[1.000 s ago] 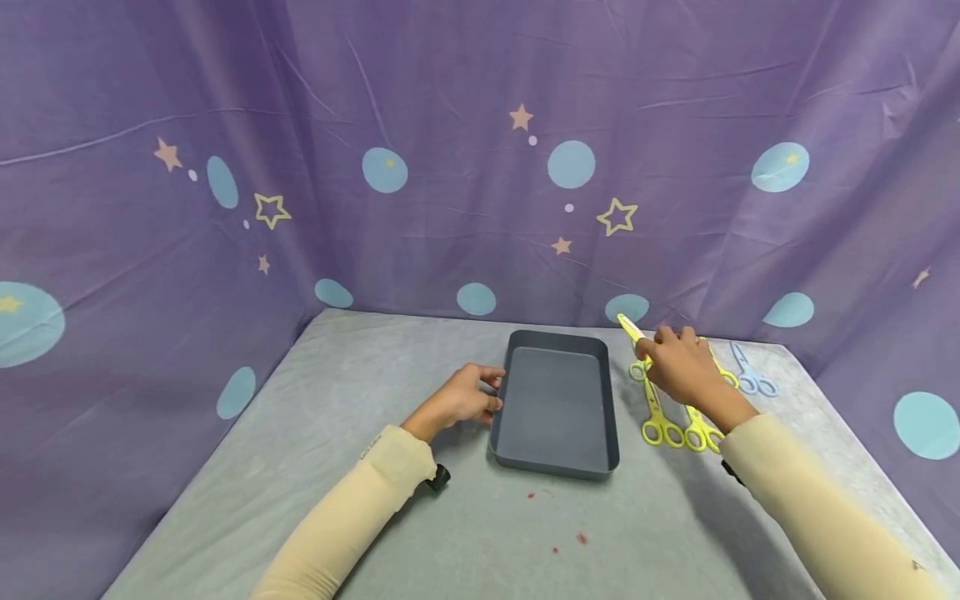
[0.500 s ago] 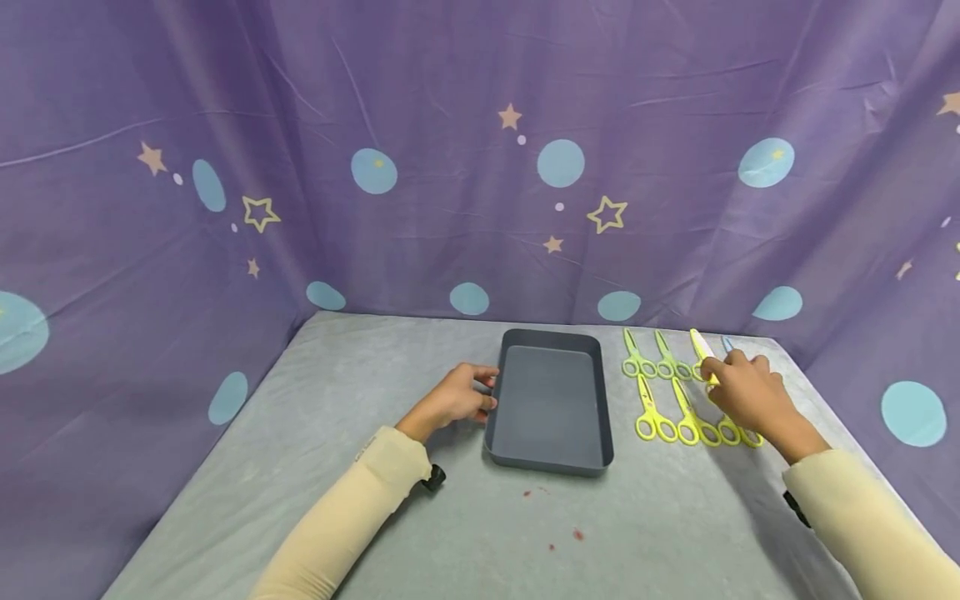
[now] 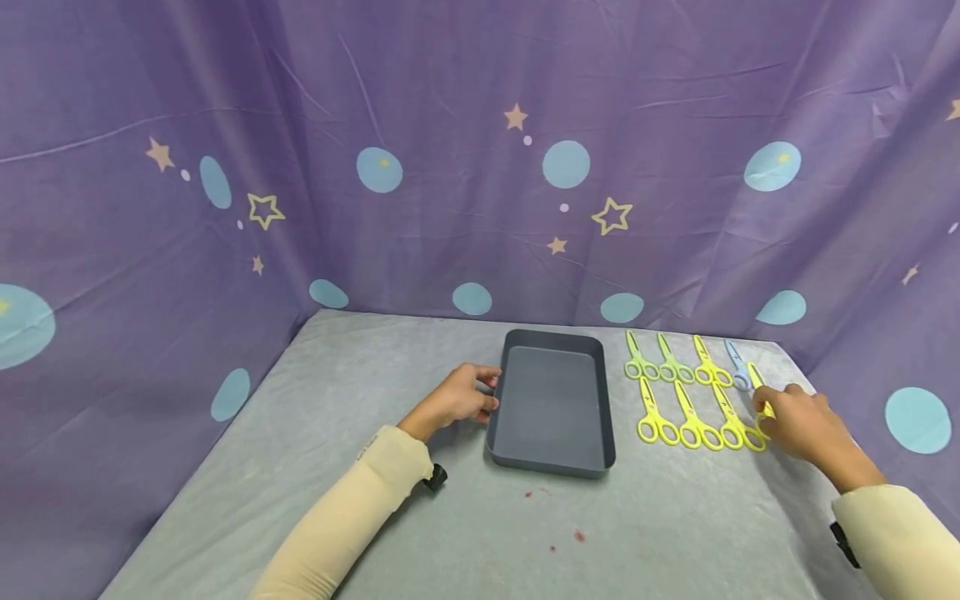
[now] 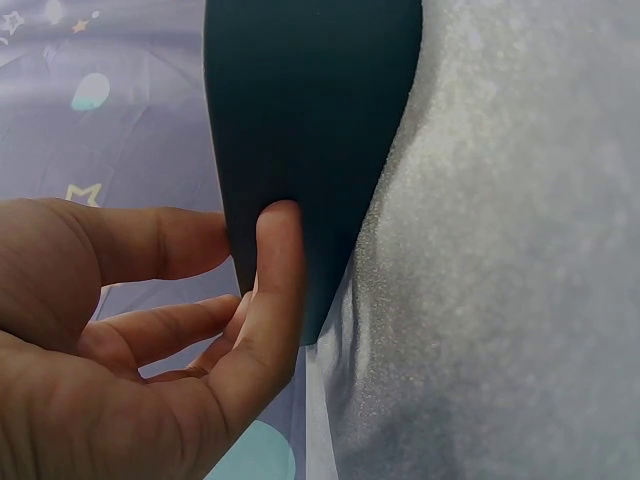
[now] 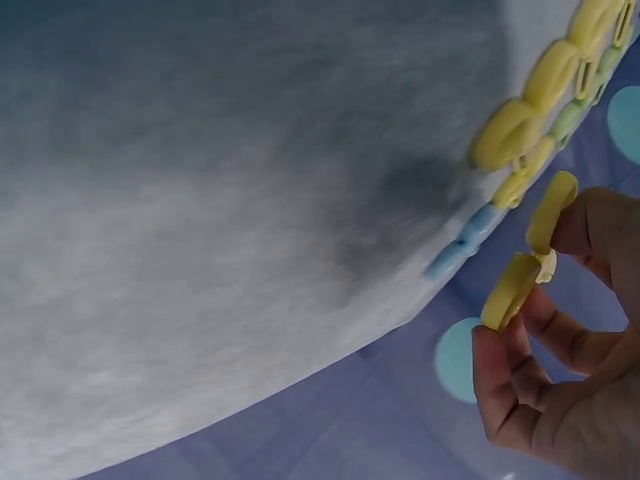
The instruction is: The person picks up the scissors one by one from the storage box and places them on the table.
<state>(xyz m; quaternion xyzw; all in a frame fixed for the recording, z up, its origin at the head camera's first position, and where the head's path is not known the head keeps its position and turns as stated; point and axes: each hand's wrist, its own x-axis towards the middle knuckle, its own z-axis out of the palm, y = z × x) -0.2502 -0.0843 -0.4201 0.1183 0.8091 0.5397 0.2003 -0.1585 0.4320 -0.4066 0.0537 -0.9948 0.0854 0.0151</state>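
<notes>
My left hand [image 3: 456, 395] rests its fingertips against the left wall of a dark grey rectangular tray [image 3: 494, 433]. In the left wrist view one digit lies along that outer wall, the other tips at its rim. My right hand [image 3: 810, 427] holds yellow scissors [image 3: 754, 376] by their handles, the blade pointing away. In the right wrist view the finger loops [image 5: 510, 292] show between thumb and fingers. That blade overlaps the blue scissors [image 3: 737, 363] in the head view. Several yellow scissors [image 3: 692, 418] lie in a near row just left of my right hand.
In the far row are two green scissors [image 3: 637, 357] and another yellow pair [image 3: 707, 363], left of the blue one. The grey cloth-covered table [image 3: 645, 533] bears small red stains [image 3: 579, 536]. A purple patterned curtain [image 3: 435, 242] stands behind and at both sides.
My right hand has carried the yellow scissors rightward and nearer, from above the green scissors to the right end of the near row. The left hand stays at the tray.
</notes>
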